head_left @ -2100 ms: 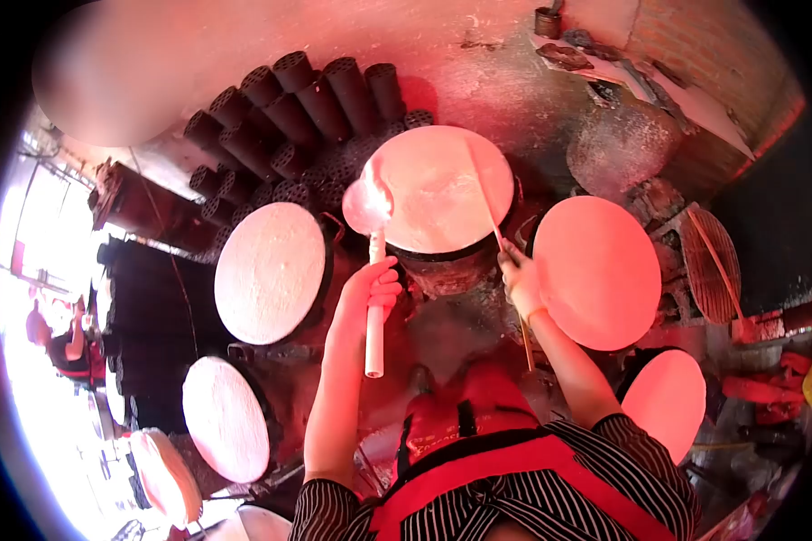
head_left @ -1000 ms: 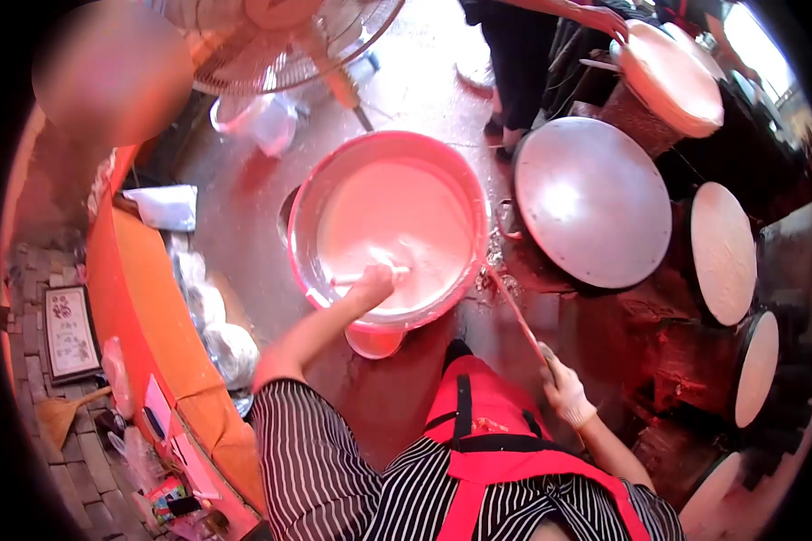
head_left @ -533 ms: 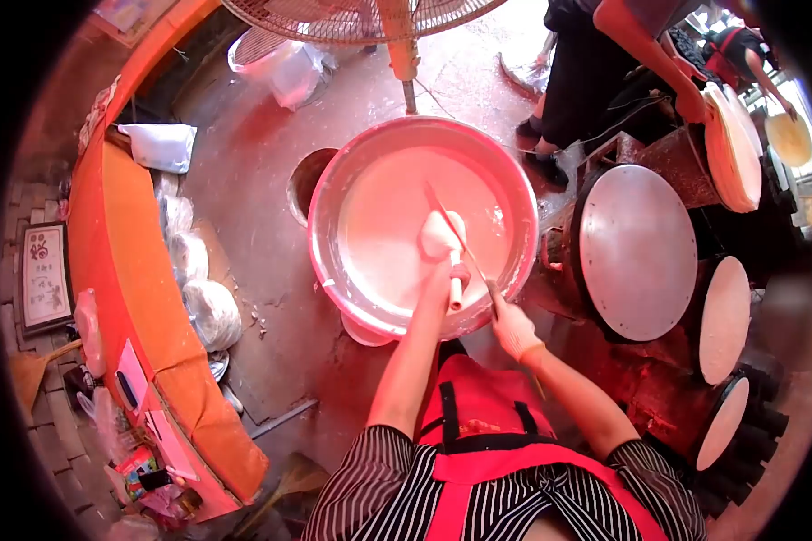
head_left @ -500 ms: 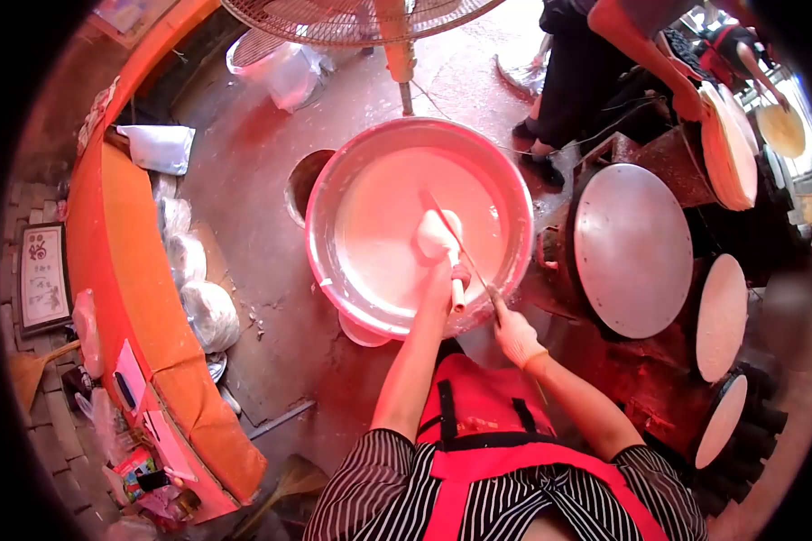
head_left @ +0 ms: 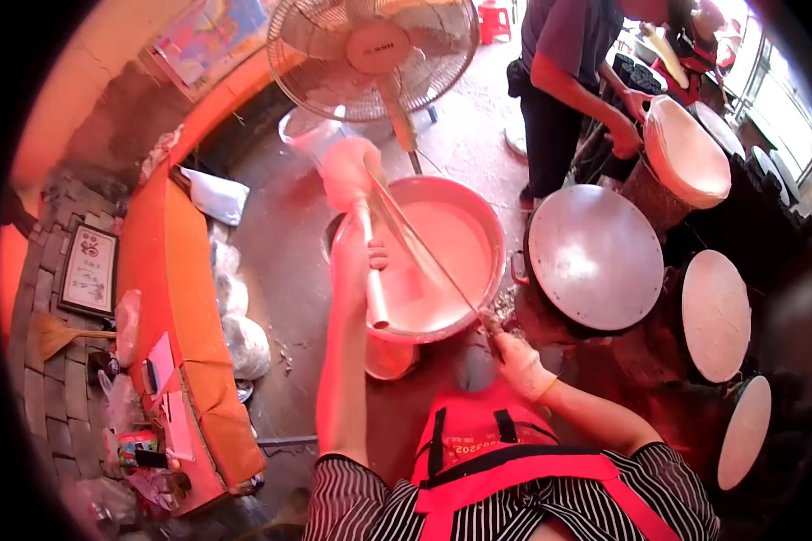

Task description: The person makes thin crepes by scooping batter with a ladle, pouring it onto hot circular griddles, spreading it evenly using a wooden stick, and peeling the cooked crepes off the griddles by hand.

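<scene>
Pink-lit batter (head_left: 462,248) is seemingly scraped from the ladle (head_left: 347,171) at eleven o'clock, clasped by the left hand (head_left: 352,256); a steady stick (head_left: 442,268), gripped by the right hand (head_left: 521,362), is needed.

This looks like a small food workshop: a wide tub (head_left: 496,225) of pale batter (head_left: 456,243) stands on the floor (head_left: 284,207) beside round griddles (head_left: 595,257), some topped with a pale layer. A co-worker (head_left: 559,54) has hands at a stack (head_left: 690,153) of thin rounds. The wearer's apron (head_left: 478,437) and a big fan (head_left: 379,47) also suggest a workplace.
</scene>
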A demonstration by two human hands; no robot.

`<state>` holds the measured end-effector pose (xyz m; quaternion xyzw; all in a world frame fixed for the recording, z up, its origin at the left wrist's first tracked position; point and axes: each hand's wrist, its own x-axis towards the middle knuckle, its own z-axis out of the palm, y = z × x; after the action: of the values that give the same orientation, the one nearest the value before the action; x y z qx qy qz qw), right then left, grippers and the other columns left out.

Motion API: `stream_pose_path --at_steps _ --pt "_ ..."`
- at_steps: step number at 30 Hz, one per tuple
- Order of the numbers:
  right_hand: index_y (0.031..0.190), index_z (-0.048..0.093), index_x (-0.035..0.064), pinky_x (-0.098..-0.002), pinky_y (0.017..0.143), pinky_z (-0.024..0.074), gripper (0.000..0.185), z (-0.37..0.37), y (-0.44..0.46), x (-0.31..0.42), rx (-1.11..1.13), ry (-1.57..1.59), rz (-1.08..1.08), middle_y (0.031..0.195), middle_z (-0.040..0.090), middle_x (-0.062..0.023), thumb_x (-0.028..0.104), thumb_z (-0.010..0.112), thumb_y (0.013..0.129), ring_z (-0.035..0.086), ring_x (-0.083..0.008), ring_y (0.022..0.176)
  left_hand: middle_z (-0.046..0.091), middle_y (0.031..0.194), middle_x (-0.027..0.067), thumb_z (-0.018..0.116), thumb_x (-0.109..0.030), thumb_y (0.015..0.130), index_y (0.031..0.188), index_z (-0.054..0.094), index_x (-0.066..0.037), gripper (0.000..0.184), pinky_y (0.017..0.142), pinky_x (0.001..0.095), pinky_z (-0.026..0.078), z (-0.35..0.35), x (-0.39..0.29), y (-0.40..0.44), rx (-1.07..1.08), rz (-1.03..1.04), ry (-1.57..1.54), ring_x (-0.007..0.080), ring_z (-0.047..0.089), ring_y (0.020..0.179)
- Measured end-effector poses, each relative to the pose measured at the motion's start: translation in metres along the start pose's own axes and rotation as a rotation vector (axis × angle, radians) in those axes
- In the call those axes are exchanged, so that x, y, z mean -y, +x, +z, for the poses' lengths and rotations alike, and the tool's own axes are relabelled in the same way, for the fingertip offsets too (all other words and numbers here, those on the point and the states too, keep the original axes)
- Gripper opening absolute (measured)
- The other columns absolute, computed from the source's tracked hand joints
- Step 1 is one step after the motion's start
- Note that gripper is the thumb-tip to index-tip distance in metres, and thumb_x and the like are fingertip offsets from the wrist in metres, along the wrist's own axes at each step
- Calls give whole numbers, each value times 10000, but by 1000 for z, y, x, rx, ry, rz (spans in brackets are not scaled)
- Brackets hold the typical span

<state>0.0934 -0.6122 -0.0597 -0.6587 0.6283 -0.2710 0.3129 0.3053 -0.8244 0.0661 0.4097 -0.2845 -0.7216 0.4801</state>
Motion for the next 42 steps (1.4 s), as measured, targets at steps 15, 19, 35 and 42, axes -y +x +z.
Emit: stream_pose_path --at_steps 15,19,35,42 --pt "1450 251 197 -428 649 502 708 -8 49 7 -480 -251 -126 1018 593 -187 44 514 811 616 -354 771 420 641 -5 405 -287 985 977 415 -17 270 360 157 341 -46 -82 109 69 -920 -102 50 397 453" --pt "1430 290 102 -420 685 499 616 -30 -11 -25 -678 -104 -85 1059 592 -242 77 501 853 621 -388 841 409 669 -14 379 -226 986 962 406 -15 214 366 143 332 7 -66 102 259 -832 259 29 386 469" --pt "1282 527 123 -305 609 458 362 -183 -143 -115 -870 443 414 827 661 -73 200 518 928 607 -186 681 616 713 153 640 -44 703 894 525 34 237 532 338 483 288 187 14 902 364 1295 216 622 578" --pt "1213 576 116 -421 760 483 335 -75 -179 -193 -1056 159 534 1017 653 -139 238 519 907 625 -348 904 551 665 88 611 -2 741 952 452 12 264 378 269 406 277 343 24 556 89 731 143 525 473"
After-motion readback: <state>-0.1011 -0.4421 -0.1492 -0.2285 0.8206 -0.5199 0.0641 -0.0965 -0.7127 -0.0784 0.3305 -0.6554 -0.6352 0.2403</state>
